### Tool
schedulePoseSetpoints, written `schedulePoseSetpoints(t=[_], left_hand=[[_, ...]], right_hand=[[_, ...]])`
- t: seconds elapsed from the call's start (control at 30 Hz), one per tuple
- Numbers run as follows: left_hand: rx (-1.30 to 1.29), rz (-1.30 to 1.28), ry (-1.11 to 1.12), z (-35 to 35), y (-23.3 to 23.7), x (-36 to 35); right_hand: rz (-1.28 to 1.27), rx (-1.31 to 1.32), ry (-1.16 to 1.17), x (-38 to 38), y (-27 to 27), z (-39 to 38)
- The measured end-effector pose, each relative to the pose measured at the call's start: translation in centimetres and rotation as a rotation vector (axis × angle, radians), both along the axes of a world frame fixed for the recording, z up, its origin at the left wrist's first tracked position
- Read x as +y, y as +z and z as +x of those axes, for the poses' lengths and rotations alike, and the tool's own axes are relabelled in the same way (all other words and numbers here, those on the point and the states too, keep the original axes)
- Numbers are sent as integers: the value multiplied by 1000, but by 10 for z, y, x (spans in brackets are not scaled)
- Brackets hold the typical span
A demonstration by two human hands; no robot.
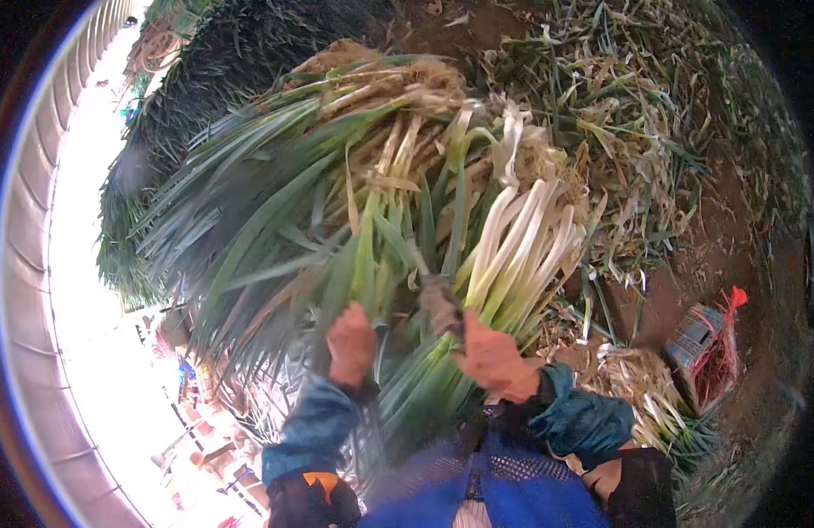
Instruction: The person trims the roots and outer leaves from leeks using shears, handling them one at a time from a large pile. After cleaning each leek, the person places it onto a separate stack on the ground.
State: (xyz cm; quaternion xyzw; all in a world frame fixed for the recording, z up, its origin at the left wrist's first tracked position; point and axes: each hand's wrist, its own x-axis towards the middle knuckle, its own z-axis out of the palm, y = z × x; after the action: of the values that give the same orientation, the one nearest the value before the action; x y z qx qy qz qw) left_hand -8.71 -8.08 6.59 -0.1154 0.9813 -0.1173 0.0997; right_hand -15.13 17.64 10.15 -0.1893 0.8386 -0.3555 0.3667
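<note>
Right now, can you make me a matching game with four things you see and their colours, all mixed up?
Things:
1. String in the box
2. Sleeves
3. Roots at the top of the big pile
4. Thick stalks just beyond the right hand

Colours:
A. Pale brown
B. White, turning green
C. Red
D. Blue-green

Right pairs: 1-C, 2-D, 3-A, 4-B
</note>
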Motion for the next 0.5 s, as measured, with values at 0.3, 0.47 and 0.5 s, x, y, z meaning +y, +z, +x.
schedulePoseSetpoints(t=[0.3,0.47,0.5], left_hand=[[-728,507,38,5,42,66],[304,542,-38,-80,-25,20],[353,576,3,-86,-50,8]], right_hand=[[79,38,77,-4,-41,3],[15,57,-18,17,-46,8],[13,85,-23,20,-52,10]])
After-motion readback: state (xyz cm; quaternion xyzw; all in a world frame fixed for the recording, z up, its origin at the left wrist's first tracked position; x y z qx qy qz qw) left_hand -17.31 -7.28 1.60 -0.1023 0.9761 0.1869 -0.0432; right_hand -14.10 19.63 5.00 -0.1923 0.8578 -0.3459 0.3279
